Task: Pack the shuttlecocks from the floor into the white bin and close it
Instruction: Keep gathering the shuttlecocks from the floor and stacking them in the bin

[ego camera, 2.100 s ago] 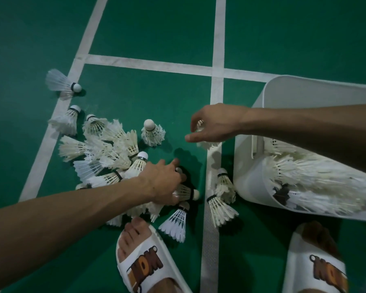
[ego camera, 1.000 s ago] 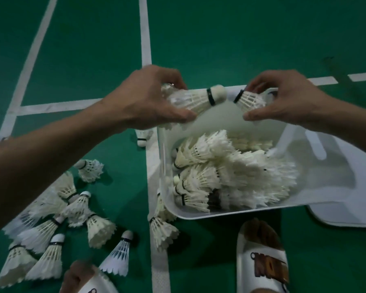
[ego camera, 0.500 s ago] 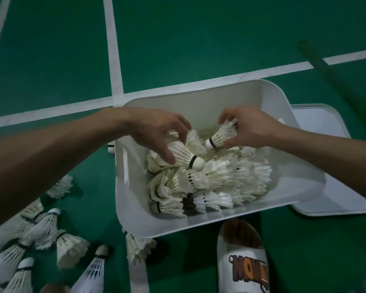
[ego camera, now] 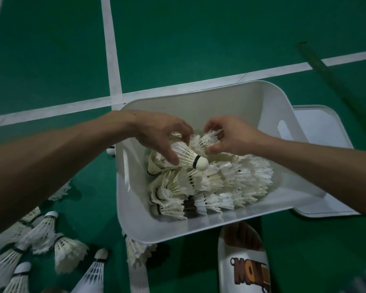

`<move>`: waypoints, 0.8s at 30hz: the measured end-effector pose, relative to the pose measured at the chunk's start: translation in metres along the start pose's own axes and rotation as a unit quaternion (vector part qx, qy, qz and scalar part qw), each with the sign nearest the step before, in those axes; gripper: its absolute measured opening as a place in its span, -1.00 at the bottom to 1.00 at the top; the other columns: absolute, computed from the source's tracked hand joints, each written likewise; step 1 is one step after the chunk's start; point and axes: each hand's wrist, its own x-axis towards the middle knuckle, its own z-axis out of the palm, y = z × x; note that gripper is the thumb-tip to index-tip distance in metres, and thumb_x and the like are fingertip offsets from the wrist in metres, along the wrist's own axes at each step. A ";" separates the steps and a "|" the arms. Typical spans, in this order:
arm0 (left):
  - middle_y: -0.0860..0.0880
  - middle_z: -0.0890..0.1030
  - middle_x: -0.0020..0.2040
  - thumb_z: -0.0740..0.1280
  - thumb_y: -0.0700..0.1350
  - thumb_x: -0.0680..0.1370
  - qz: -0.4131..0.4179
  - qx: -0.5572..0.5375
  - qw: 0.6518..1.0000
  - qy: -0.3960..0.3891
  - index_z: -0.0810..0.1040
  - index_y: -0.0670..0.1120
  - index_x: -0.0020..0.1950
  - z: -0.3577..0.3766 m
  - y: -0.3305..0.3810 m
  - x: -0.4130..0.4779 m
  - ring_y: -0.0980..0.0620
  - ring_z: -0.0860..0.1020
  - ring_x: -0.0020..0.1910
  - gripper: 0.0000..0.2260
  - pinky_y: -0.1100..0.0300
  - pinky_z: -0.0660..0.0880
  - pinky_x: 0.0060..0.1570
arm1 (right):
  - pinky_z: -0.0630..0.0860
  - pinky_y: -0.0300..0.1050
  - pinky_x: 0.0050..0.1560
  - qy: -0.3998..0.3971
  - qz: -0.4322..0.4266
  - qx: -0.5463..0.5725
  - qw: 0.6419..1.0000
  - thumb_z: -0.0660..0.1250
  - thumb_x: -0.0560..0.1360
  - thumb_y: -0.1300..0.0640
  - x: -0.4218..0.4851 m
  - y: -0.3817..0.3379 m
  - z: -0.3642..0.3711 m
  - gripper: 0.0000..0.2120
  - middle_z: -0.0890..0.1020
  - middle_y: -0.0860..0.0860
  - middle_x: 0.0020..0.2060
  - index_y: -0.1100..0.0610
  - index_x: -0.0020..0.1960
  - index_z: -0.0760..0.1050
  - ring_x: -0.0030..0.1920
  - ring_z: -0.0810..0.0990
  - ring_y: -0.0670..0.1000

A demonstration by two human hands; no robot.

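Loose shuttlecocks [ego camera: 40,235] lie on the floor at lower left, well apart from the bin mouth, not packed yet. One more sits half under the bin's near corner.

My left grip [ego camera: 156,132] is over the bin's left half, with thumb and fingers pinching the feather skirt of the first shuttlecock [ego camera: 186,156]. Its long axis runs upper left to lower right, cork end pointing lower right and down at the pile. It sits just above the pile; I can't tell if it touches.

My right grip [ego camera: 235,134] is just beside it, curled round the feathers of the second shuttlecock [ego camera: 207,138]. The cork is hidden, so I can't tell its heading.

The white bin [ego camera: 178,227] stands on the floor, open. The pile [ego camera: 230,182] inside lies mostly sideways, corks left, feathers right. The lid [ego camera: 325,132] lies flat on the floor at the bin's right, partly behind it.

Step in hand: dropping a pair into the bin. I'd judge this mid-task.

Next move: loosen both grips over the pile, then reach left for the floor lot. Lid goes on last.
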 end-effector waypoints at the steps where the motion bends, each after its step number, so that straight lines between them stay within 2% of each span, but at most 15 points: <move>1: 0.06 0.28 0.46 0.46 0.08 0.40 0.000 -0.002 1.000 0.003 0.47 0.03 0.14 0.000 -0.001 -0.001 0.10 0.31 0.30 -0.63 0.21 0.23 0.19 | 0.50 -0.12 0.11 -0.008 -0.002 0.015 1.000 0.57 0.30 0.05 0.001 0.000 0.002 -0.46 0.56 0.00 0.18 0.03 0.23 0.48 0.06 0.55 -0.03; 3: 0.05 0.29 0.45 0.46 0.08 0.41 0.002 0.001 1.000 0.012 0.48 0.01 0.14 0.001 -0.003 -0.001 0.08 0.33 0.29 -0.63 0.20 0.25 0.18 | 0.50 -0.07 0.20 -0.032 0.002 0.070 0.997 0.57 0.30 0.05 0.002 0.001 -0.003 -0.34 0.49 -0.01 0.32 0.03 0.35 0.41 0.15 0.54 -0.02; 5: 0.05 0.28 0.45 0.45 0.08 0.41 -0.001 0.006 1.000 0.019 0.48 0.01 0.16 0.001 -0.005 -0.003 0.07 0.32 0.30 -0.62 0.19 0.26 0.20 | 0.54 -0.10 0.14 -0.057 0.010 0.121 0.991 0.57 0.30 0.08 0.002 0.006 -0.013 -0.29 0.40 -0.02 0.40 0.01 0.39 0.38 0.18 0.53 0.00; 8: 0.03 0.29 0.45 0.45 0.11 0.40 -0.001 0.011 1.000 0.027 0.47 0.04 0.14 0.002 -0.007 -0.003 0.05 0.32 0.33 -0.62 0.11 0.28 0.30 | 0.58 -0.23 -0.06 -0.077 0.015 0.125 0.989 0.55 0.31 0.19 0.001 0.011 -0.016 -0.38 0.48 0.00 0.31 0.02 0.33 0.45 0.06 0.58 -0.05; 10: 0.03 0.30 0.45 0.45 0.11 0.40 -0.002 0.013 0.999 0.030 0.47 0.05 0.14 0.003 -0.007 -0.003 0.05 0.32 0.32 -0.62 0.10 0.29 0.30 | 0.54 -0.28 -0.08 -0.072 0.009 0.106 0.992 0.55 0.31 0.18 0.003 0.008 -0.009 -0.46 0.55 -0.04 0.22 0.03 0.26 0.53 -0.01 0.58 -0.13; 12: 0.02 0.30 0.44 0.44 0.12 0.40 -0.007 0.020 0.999 0.031 0.47 0.06 0.15 0.003 -0.006 -0.002 0.04 0.33 0.31 -0.62 0.10 0.29 0.28 | 0.54 -0.24 -0.04 -0.059 0.002 0.101 0.993 0.55 0.31 0.16 0.007 0.002 -0.001 -0.52 0.60 -0.09 0.15 0.04 0.21 0.57 -0.06 0.58 -0.17; 14: 0.00 0.34 0.40 0.45 0.13 0.39 -0.013 0.023 0.999 0.038 0.47 0.05 0.14 0.001 -0.006 -0.003 0.01 0.36 0.29 -0.61 0.03 0.34 0.28 | 0.56 -0.15 0.08 -0.038 0.000 0.101 0.994 0.56 0.31 0.16 0.013 -0.004 0.003 -0.54 0.63 -0.08 0.11 0.05 0.20 0.58 -0.06 0.59 -0.15; 17: -0.02 0.36 0.39 0.45 0.14 0.39 -0.023 0.020 0.999 0.040 0.46 0.07 0.11 -0.002 -0.006 -0.007 -0.02 0.38 0.28 -0.63 -0.04 0.36 0.27 | 0.51 -0.14 0.21 -0.029 -0.013 0.119 0.992 0.56 0.30 0.18 0.017 -0.005 0.002 -0.43 0.60 -0.08 0.19 0.07 0.28 0.51 0.11 0.57 -0.12; 19: 0.01 0.32 0.42 0.44 0.15 0.40 -0.030 0.015 0.999 0.040 0.45 0.09 0.13 -0.003 -0.004 -0.010 0.00 0.35 0.31 -0.63 0.00 0.33 0.29 | 0.51 -0.17 0.18 -0.031 -0.018 0.126 0.991 0.56 0.29 0.16 0.015 -0.003 -0.002 -0.35 0.52 -0.09 0.29 0.06 0.34 0.45 0.13 0.57 -0.09; 21: 0.02 0.31 0.43 0.44 0.14 0.41 -0.040 0.008 0.998 0.051 0.46 0.04 0.17 -0.006 -0.002 -0.013 0.02 0.34 0.31 -0.60 0.05 0.31 0.29 | 0.55 -0.12 0.12 -0.029 -0.008 0.125 0.992 0.55 0.24 0.07 0.008 -0.001 -0.011 -0.28 0.45 -0.10 0.37 0.02 0.37 0.42 0.04 0.61 -0.07; 24: 0.01 0.36 0.38 0.44 0.14 0.41 -0.056 -0.009 0.995 0.076 0.49 0.01 0.17 -0.014 0.005 -0.018 0.02 0.37 0.27 -0.59 0.05 0.34 0.28 | 0.56 0.01 0.16 0.011 -0.003 0.136 0.991 0.52 0.15 -0.05 -0.008 -0.003 -0.033 -0.30 0.52 -0.06 0.29 0.01 0.28 0.49 0.00 0.65 -0.07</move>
